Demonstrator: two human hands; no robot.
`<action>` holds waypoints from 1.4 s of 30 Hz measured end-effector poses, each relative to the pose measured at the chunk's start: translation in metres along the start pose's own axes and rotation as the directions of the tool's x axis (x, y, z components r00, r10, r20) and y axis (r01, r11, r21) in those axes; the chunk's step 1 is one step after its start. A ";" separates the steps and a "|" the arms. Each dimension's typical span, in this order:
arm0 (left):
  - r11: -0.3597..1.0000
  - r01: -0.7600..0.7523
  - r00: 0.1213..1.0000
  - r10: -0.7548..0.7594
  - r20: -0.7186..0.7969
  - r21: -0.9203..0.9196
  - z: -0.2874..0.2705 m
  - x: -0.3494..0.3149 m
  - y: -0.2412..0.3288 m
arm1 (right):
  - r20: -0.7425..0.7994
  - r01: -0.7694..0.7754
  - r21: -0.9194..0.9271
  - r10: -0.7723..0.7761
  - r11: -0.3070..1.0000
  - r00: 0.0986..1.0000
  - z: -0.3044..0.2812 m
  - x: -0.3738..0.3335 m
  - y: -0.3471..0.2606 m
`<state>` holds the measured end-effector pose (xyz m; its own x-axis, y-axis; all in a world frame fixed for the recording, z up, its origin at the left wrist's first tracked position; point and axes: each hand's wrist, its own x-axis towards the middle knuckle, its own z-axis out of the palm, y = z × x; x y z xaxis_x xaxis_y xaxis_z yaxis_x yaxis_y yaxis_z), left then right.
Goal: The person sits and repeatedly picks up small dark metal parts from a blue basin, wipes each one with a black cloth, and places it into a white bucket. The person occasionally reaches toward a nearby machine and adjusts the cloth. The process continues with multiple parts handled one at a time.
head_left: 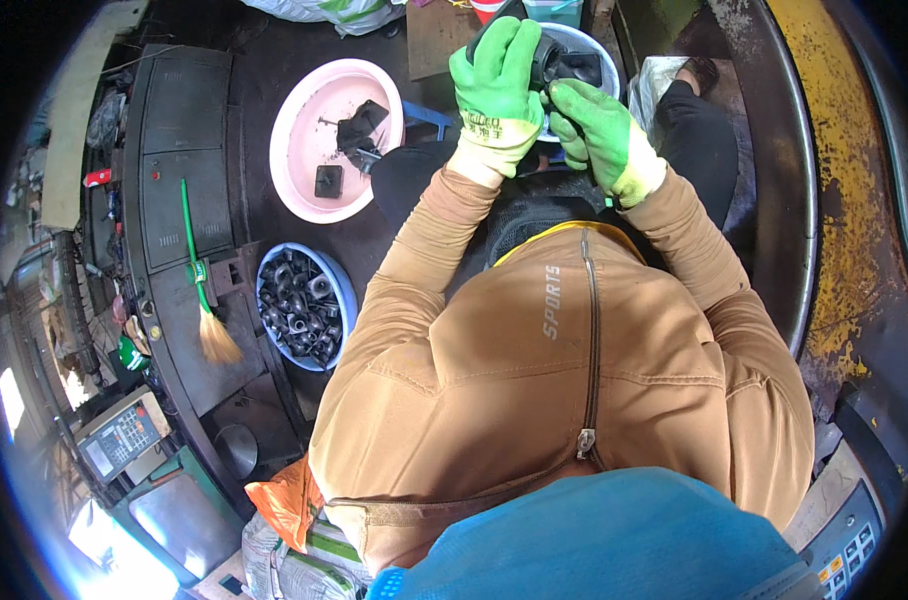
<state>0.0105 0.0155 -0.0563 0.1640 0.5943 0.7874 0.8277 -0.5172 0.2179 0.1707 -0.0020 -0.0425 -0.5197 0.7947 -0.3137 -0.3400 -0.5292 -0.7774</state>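
My left hand point(498, 85), in a green-coated glove, is closed around a black molded part point(545, 60) with a rounded shape. Close by on the right, my right hand point(602, 128) wears the same kind of glove. Its thumb and fingers are pinched together at the near side of that part; whatever they grip is too small to make out. Both hands are above a pale basin point(614, 72) between my knees, in which a dark square piece point(580, 68) shows.
Left of my knees stands a pink basin point(286, 150) with several black pieces. Nearer, a blue basin point(348, 290) is heaped with black molded parts. A green-handled broom point(196, 240) leans on a dark metal cabinet point(181, 105). On the right runs a worn yellow metal edge point(834, 200).
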 end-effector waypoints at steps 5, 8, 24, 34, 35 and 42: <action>0.780 -0.131 0.960 -0.054 -0.274 -0.612 0.003 -0.010 0.012 | -0.069 0.284 -0.551 -0.382 0.785 0.922 -0.025 0.020 -0.008; 0.060 0.088 0.832 -0.553 0.041 -0.994 0.006 -0.018 0.010 | 0.423 0.606 -0.795 -0.697 0.021 0.579 -0.040 0.027 -0.005; -0.750 0.497 0.492 -0.170 0.854 -0.436 0.005 -0.041 -0.021 | 0.438 0.424 -0.896 -0.401 -0.130 0.805 -0.063 0.025 0.014; -0.609 0.526 0.492 -0.352 0.796 -0.594 0.019 -0.043 -0.016 | 0.531 0.421 -0.845 -0.424 -0.330 0.733 -0.066 0.018 -0.009; -0.609 0.524 0.483 -0.364 0.797 -0.596 0.019 -0.042 -0.015 | 0.490 0.375 -0.866 -0.413 -0.329 0.768 -0.067 0.018 -0.009; -0.567 0.537 0.487 -0.396 0.778 -0.625 0.015 -0.034 -0.012 | 0.623 0.470 -0.769 -0.344 -0.433 0.702 -0.073 0.027 -0.004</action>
<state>0.0031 0.0101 -0.0943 0.1698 0.9737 -0.1516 -0.7169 0.2276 0.6590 0.2151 0.0430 -0.0878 -0.7364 0.5551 0.3868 0.5056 0.8314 -0.2306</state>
